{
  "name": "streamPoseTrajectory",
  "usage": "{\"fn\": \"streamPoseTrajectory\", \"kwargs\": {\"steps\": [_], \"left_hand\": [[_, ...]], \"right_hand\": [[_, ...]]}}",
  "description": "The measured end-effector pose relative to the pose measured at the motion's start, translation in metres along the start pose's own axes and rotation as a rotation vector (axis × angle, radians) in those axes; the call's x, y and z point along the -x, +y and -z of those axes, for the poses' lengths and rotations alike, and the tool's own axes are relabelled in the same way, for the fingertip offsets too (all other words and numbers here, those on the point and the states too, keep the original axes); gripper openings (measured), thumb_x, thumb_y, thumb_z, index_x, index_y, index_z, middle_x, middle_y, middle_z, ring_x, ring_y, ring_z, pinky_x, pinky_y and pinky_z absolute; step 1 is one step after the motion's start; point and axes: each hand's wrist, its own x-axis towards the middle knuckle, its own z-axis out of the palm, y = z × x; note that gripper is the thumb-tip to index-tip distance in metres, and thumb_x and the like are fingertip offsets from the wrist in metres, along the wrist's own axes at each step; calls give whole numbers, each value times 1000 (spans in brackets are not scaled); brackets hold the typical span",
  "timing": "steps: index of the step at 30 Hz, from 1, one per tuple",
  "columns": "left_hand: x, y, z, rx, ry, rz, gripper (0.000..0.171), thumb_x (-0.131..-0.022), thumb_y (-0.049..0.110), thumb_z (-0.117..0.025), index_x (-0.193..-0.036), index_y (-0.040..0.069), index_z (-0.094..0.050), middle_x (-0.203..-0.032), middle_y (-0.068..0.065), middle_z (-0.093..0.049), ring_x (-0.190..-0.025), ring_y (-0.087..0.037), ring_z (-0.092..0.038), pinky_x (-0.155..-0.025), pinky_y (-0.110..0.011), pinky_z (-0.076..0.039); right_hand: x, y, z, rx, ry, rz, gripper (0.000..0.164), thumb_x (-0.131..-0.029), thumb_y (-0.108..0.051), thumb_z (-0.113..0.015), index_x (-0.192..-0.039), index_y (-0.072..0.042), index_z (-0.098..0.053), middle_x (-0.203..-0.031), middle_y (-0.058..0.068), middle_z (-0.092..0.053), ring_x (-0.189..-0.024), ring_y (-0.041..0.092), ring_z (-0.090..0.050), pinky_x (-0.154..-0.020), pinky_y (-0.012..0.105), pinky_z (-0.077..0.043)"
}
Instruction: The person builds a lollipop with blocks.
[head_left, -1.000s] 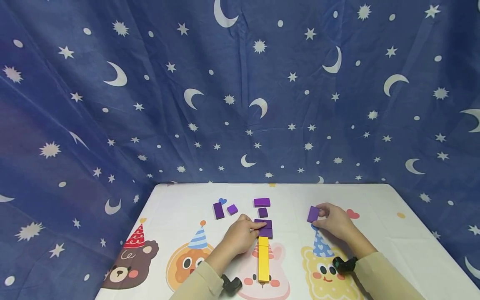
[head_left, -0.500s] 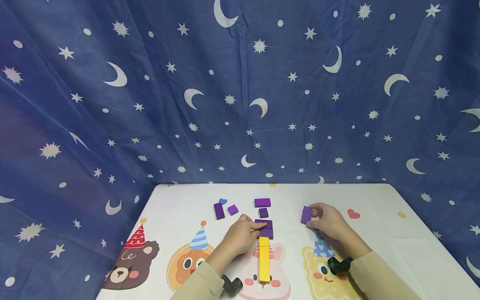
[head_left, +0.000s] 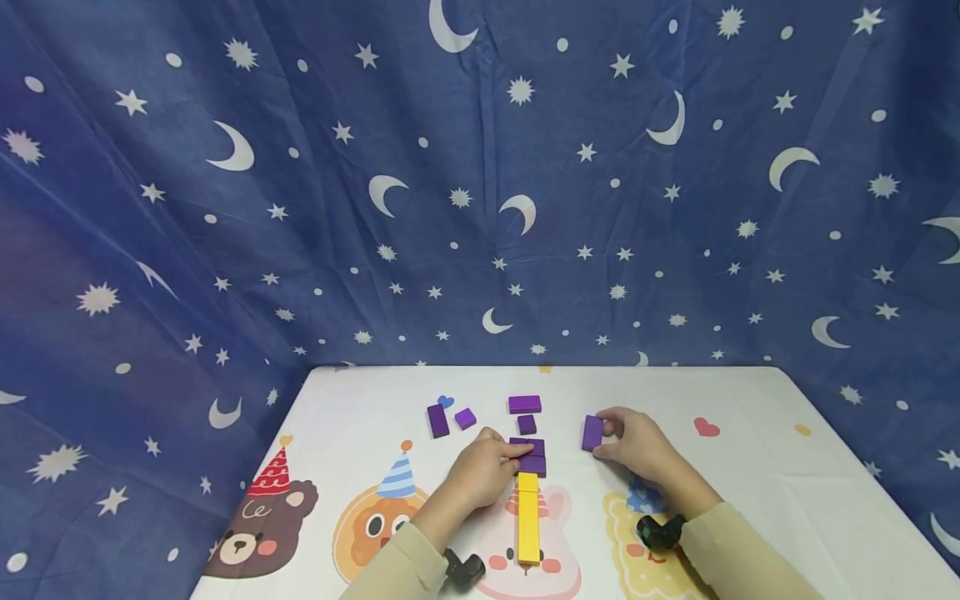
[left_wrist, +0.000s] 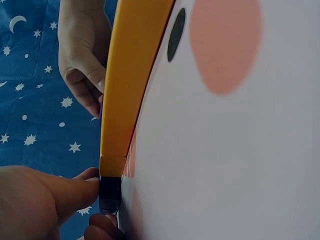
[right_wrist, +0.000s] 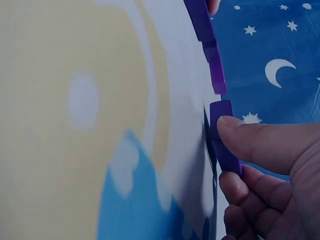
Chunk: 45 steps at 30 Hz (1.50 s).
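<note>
My left hand (head_left: 483, 468) lies at the group of purple blocks (head_left: 536, 465) in the middle of the table. Its index finger reaches over their top, and the left wrist view shows thumb and fingers about a dark purple block (left_wrist: 110, 192). A yellow strip of blocks (head_left: 528, 525) runs from this group toward the front. To the right, my right hand (head_left: 637, 443) pinches a purple rectangular block (head_left: 592, 433) between thumb and fingers. In the right wrist view a line crosses this held block (right_wrist: 227, 155), and a shadow lies beside it.
Behind the group lie a small purple block (head_left: 527, 425) and a longer purple block (head_left: 524, 404). Further left are a dark purple block (head_left: 438, 421) and a small purple block (head_left: 465, 418). The white tablecloth (head_left: 735, 467) has printed cartoon figures; a blue starry curtain (head_left: 420, 208) hangs behind.
My right hand has moved left with the purple block, toward the middle group. The left hand stays where it was.
</note>
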Motion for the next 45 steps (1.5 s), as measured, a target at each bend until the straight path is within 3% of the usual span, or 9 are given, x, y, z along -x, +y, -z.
{"fn": "streamPoseTrajectory", "kwargs": {"steps": [10, 20, 28, 45], "left_hand": [[-1, 1, 0, -7, 5, -16, 36, -104, 20, -69, -133, 41, -76, -104, 4, -54, -82, -13, -51, -66, -26, -43], [-1, 0, -1, -6, 8, -13, 36, -104, 21, -69, -132, 41, -76, -103, 5, -54, -80, -13, -50, -66, -26, -43], [1, 1, 0, 10, 1, 3, 36, -104, 21, -69, -133, 41, -76, -102, 4, -53, -81, -13, -50, -65, -26, -42], [-1, 1, 1, -8, -3, -2, 36, -104, 21, -69, -133, 41, -75, -102, 4, -53, -81, -13, -50, -65, -26, -42]], "right_hand": [[0, -18, -11, 9, -19, 25, 66, -79, -17, -95, -137, -3, -68, -102, 4, -67, -102, 25, -60, -107, 58, -52], [-4, -24, -20, 12, -29, 52, 62, -77, -13, -96, -133, -4, -70, -97, 1, -65, -94, 20, -57, -93, 45, -50], [-6, -28, -26, 8, -38, 52, 61, -77, -13, -97, -132, -6, -71, -98, 0, -66, -96, 20, -58, -99, 47, -51], [-7, -38, -33, -5, -46, 96, 58, -76, -11, -96, -129, -5, -73, -95, -1, -65, -94, 19, -58, -96, 44, -50]]}}
